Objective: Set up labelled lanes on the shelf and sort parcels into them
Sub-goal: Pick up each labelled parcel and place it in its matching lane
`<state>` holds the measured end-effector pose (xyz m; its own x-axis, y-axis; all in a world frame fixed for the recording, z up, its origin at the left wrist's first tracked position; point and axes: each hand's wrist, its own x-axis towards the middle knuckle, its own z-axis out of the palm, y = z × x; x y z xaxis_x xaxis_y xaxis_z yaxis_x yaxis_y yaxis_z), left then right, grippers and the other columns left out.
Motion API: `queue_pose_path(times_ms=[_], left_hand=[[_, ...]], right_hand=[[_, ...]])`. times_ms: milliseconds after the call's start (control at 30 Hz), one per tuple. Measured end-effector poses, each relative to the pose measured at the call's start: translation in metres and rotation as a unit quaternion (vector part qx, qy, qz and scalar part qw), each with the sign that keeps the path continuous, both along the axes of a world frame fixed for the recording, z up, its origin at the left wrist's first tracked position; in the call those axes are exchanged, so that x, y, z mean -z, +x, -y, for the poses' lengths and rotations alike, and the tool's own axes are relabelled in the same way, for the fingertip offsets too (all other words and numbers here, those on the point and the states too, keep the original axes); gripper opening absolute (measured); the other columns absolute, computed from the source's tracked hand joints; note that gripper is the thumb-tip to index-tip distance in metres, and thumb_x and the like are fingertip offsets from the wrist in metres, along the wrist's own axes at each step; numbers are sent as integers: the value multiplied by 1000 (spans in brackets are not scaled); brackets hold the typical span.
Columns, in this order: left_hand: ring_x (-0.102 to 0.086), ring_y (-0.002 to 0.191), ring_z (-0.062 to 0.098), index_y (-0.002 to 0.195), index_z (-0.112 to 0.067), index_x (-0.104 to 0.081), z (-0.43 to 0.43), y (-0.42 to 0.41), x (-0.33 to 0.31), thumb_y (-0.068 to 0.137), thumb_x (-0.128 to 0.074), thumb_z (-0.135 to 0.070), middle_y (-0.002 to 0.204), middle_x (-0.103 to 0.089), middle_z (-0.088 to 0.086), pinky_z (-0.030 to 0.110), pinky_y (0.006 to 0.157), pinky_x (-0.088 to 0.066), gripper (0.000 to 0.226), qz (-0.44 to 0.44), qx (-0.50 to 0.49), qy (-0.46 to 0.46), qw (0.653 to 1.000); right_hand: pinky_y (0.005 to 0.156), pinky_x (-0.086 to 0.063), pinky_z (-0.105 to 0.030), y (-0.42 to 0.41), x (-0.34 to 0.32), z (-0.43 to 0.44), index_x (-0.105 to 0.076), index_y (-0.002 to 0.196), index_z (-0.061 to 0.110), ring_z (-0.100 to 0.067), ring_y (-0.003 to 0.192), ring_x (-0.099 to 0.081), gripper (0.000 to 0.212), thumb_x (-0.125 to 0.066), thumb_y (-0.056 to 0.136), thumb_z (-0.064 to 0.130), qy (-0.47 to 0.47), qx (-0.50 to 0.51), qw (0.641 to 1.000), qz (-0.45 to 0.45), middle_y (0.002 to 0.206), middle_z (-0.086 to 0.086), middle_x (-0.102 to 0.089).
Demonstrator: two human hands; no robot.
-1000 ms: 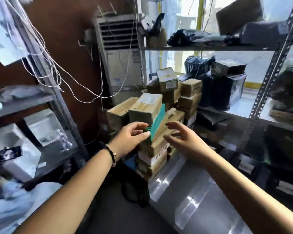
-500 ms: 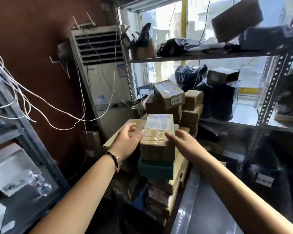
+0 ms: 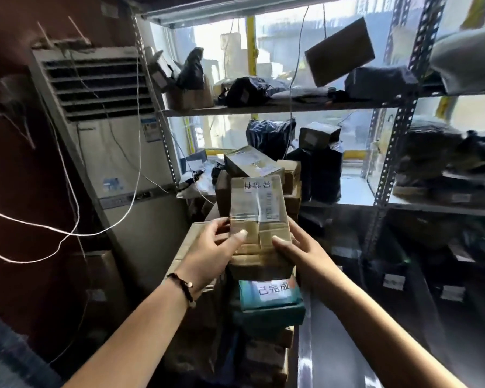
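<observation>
Left grip (image 3: 207,250) and right grip (image 3: 303,256) both clasp taped box (image 3: 256,203), thumbs on top. Box held over stack (image 3: 261,266), above teal box (image 3: 269,303), left of shelf (image 3: 403,207).

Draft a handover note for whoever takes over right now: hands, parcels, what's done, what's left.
Left hand: grips the cardboard parcel by its left edge.
Right hand: grips its right edge.
Parcel is tilted above the teal box on the stack, left of the shelf.
Done: one parcel in hand.
Left: sort it and the rest of the stack into shelf lanes.
</observation>
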<state>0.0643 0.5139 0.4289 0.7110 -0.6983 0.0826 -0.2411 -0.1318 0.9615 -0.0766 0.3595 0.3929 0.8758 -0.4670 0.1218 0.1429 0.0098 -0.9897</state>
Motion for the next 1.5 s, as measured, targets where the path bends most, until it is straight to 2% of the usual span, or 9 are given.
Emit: queue_pose_path(times_ms=[133,233,333,500,600,733,867,1067,1500], left_hand=[[-64,106,11,115,-28,-54,5,20,-15,86,-72,-32,125,-64,3,24,86,-50,34,13,-7,-73,997],[-54,116,20,117,-26,-51,2,38,-27,76,-69,-47,130,-46,5,40,100,-48,50,264,-96,-123,952],[-45,129,20,127,-18,-55,-5,38,-54,80,-68,-53,134,-47,4,33,109,-39,60,462,7,-156,873],[-48,128,9,136,-39,-52,4,48,-97,69,-62,-76,137,-52,-14,41,110,-40,78,528,266,86,802],[-48,119,-1,141,-44,-44,13,48,-101,67,-70,-65,131,-52,-20,24,106,-38,81,489,289,140,811],[-59,101,6,138,-53,-38,23,54,-88,65,-65,-74,116,-58,-9,25,85,-51,81,330,227,40,915],[-69,101,25,135,-24,-51,31,46,-67,69,-69,-75,121,-66,15,32,70,-55,85,45,173,-82,980],[-72,100,30,119,-12,-67,12,-19,-28,99,-38,-51,116,-72,17,41,75,-62,53,-200,237,-158,937],[-55,127,41,140,-13,-51,1,-130,81,89,-61,-36,136,-60,20,62,104,-43,56,-308,375,-90,870]], right_hand=[[93,-58,-36,-4,-23,-6,-43,147,47,-15,113,-69,81,-85,79,35,-51,61,997,25,130,-7,-67],[90,-51,-22,-11,-41,-4,-47,144,47,-5,116,-62,85,-86,68,39,-171,88,981,3,132,6,-62],[110,-42,-27,-22,-63,-1,-53,143,35,0,131,-51,78,-86,74,18,-306,88,948,-9,138,13,-58],[106,-42,-19,-33,-102,-7,-56,140,35,-2,127,-51,74,-86,73,23,-504,69,858,-72,133,14,-56],[109,-43,-31,-40,-111,-8,-56,140,35,-5,129,-50,71,-84,76,25,-516,74,850,-79,138,12,-56],[113,-38,-53,-46,-105,-10,-43,149,39,-14,142,-38,71,-64,81,42,-497,273,823,-34,154,13,-40],[101,-51,-39,-53,-95,-24,-39,150,35,-10,133,-47,67,-70,91,43,-337,333,880,-3,145,17,-40],[87,-60,-37,-55,-34,-64,-43,143,39,-18,112,-69,67,-72,84,46,-42,173,984,18,133,-4,-63],[73,-59,-34,-191,34,-130,-53,137,22,-25,102,-72,71,-70,72,42,111,395,911,48,118,-11,-73]])
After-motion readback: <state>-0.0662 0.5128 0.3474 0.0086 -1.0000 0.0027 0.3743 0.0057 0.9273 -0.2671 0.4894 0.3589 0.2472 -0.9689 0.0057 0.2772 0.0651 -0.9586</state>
